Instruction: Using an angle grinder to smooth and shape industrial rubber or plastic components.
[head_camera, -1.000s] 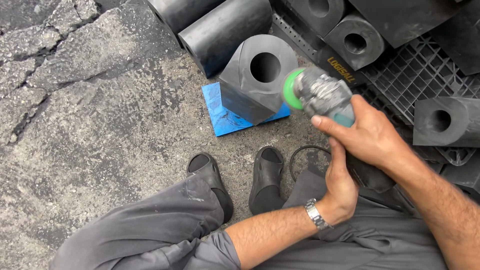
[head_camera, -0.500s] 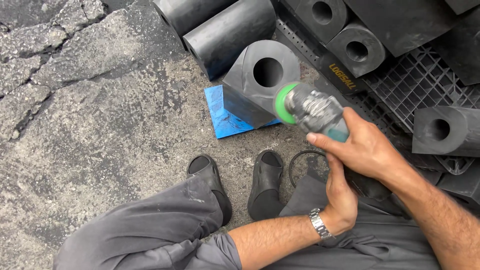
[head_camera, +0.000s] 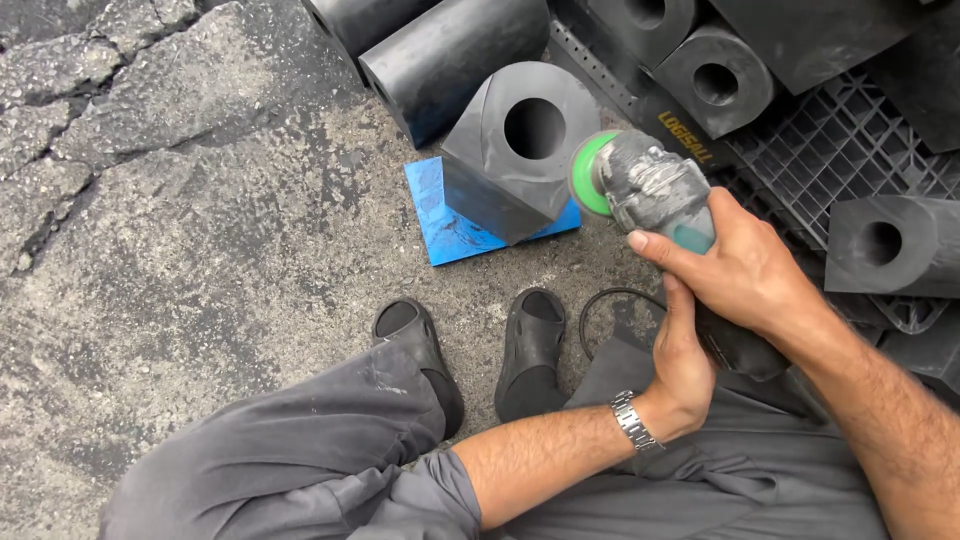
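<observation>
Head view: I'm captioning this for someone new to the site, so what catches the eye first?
The angle grinder with its green disc at centre, held by the right hand on top and the left hand beneath. Its disc is at a black rubber block with a round hole, standing on a blue board.

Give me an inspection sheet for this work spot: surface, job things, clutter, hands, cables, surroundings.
Surface: cracked, rough pavement.
Job's things: angle grinder with green disc at the side of a black block with a round hole; the block stands on a blue plate.
Clutter: more black blocks piled behind, some on a black plastic pallet.
Hands: right hand grips the grinder body; left hand, with a wristwatch, holds it from below.
Cables: black cord loops on the ground by the sandals.
Surroundings: grey trousers; nothing else seen.
</observation>
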